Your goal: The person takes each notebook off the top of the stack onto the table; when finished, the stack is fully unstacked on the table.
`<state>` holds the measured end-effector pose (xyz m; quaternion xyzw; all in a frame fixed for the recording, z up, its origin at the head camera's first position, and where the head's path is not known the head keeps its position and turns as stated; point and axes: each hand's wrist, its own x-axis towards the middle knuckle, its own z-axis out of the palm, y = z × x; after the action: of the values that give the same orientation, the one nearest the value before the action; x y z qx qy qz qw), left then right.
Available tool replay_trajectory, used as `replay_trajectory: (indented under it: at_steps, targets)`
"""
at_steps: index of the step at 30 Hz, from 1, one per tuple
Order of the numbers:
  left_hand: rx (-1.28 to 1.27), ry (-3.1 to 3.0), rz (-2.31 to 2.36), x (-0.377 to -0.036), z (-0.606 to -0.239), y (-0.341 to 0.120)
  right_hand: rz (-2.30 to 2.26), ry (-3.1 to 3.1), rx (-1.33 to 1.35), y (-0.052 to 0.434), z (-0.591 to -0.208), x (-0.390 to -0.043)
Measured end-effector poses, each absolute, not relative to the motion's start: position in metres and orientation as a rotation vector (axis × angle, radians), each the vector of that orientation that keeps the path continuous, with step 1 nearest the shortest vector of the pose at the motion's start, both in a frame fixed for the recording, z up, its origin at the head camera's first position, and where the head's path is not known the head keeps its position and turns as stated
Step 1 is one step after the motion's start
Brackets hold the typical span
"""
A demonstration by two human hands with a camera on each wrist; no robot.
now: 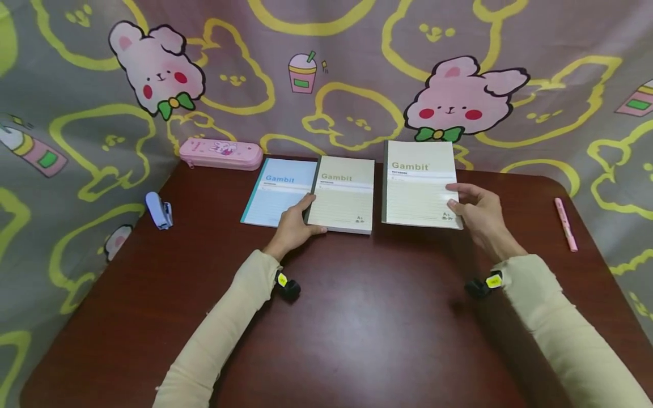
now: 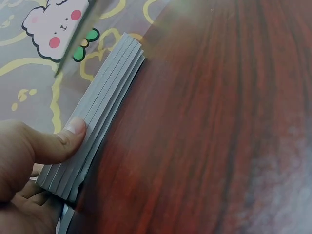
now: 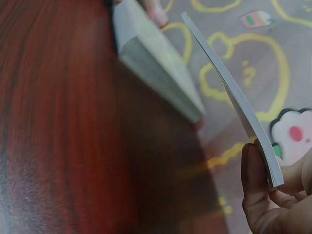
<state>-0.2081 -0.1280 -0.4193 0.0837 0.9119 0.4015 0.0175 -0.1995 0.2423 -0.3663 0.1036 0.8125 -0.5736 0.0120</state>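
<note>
My right hand [image 1: 483, 214] pinches a thin cream Gambit notebook [image 1: 419, 195] by its lower right edge and holds it raised over the table. In the right wrist view this notebook [image 3: 239, 102] is seen edge-on, slightly bent, between thumb and fingers. A stack of cream notebooks [image 1: 344, 198] lies to its left, with my left hand [image 1: 295, 225] gripping its near left corner. The left thumb [image 2: 73, 131] presses the edges of the several stacked notebooks [image 2: 107, 83] in the left wrist view. A blue notebook [image 1: 275, 190] lies just left of the stack.
A pink pencil case [image 1: 221, 154] sits at the back left of the dark wooden table [image 1: 357, 317]. Nearer the left edge stands a lilac stapler [image 1: 159, 211]. A pink pen [image 1: 565, 224] lies by the right edge. A patterned cloth [image 1: 352, 68] hangs behind.
</note>
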Motion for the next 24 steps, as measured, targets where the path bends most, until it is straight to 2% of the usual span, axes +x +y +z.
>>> replay_trajectory:
  at_steps: [13, 24]
  targets:
    - [0.255, 2.817, 1.280, -0.208, -0.421, -0.126, -1.498, 2.688, 0.288, 0.233, -0.410, -0.218]
    - [0.237, 2.822, 1.290, -0.210, -0.423, -0.129, -0.915, 3.130, -0.212, 0.220, -0.413, -0.216]
